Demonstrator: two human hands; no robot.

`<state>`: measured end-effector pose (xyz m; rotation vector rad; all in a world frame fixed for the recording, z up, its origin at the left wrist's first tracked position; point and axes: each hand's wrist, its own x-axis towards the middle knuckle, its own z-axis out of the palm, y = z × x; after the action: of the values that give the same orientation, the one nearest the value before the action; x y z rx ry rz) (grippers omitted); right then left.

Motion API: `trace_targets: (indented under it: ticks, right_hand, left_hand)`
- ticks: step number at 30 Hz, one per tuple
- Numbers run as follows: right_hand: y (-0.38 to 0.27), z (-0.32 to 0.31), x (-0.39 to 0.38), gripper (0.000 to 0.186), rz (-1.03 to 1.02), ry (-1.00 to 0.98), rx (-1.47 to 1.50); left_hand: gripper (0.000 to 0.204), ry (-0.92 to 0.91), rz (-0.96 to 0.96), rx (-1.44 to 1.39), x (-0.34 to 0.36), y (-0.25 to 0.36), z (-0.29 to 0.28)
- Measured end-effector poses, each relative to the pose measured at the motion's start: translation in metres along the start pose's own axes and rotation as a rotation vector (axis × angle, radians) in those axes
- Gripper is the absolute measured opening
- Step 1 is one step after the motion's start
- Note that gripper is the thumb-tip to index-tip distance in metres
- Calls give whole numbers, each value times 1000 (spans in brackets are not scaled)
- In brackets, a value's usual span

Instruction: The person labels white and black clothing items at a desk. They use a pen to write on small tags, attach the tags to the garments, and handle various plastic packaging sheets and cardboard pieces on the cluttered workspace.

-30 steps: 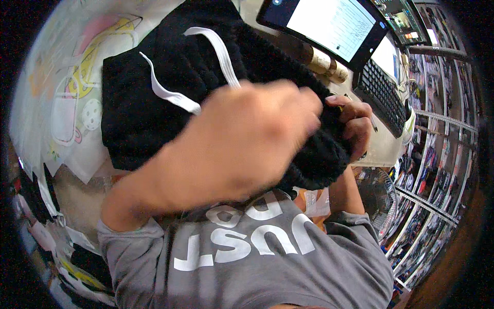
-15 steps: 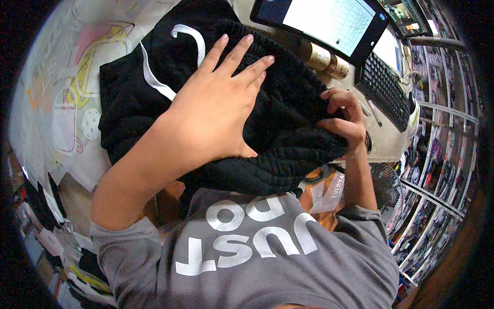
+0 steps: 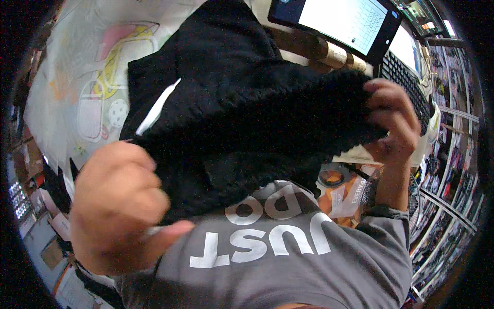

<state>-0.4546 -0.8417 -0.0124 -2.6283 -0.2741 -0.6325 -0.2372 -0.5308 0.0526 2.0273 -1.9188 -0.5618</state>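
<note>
Black fleece garment (image 3: pixel 242 118) gripped by left hand (image 3: pixel 121 211) and right hand (image 3: pixel 393 123).

- The black garment (image 3: pixel 247 118) was thick, fuzzy cloth, matt and rough, with a smooth white cloth stripe (image 3: pixel 157 108).
- The grey shirt (image 3: pixel 288 262) was smooth matt cloth.
- The monitor (image 3: pixel 339 20) near the desk's far edge had a glossy screen.
- The keyboard (image 3: pixel 406 87) looked like matt black plastic.
</note>
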Motion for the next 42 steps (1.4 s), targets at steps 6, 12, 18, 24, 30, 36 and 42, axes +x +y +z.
trace_targets:
  ticks: [6, 12, 18, 24, 30, 36, 42]
  right_hand:
    - [0, 42, 82, 47, 312, 202, -97]
    - [-27, 111, 37, 51, 26, -128, 8]
    - [-12, 66, -23, 39, 251, 79, 159]
    - [-4, 19, -114, 28, 597, 57, -131]
    - [-15, 21, -125, 27, 608, 83, -120]
    - [-25, 23, -106, 32, 521, 150, -84]
    - [-53, 58, -18, 31, 260, 137, 161]
  left_hand:
    - [42, 602, -252, -182, 20, -102, 17]
    - [61, 651, -472, -294, 39, -131, 68]
    - [55, 642, -465, -536, 7, -131, 82]
    - [38, 776, -291, 261, 17, -98, 71]
    - [12, 644, -278, 713, 19, -79, 57]
    - [9, 536, -288, 744, 14, -86, 60]
    - [9, 458, -424, 596, 21, -90, 66]
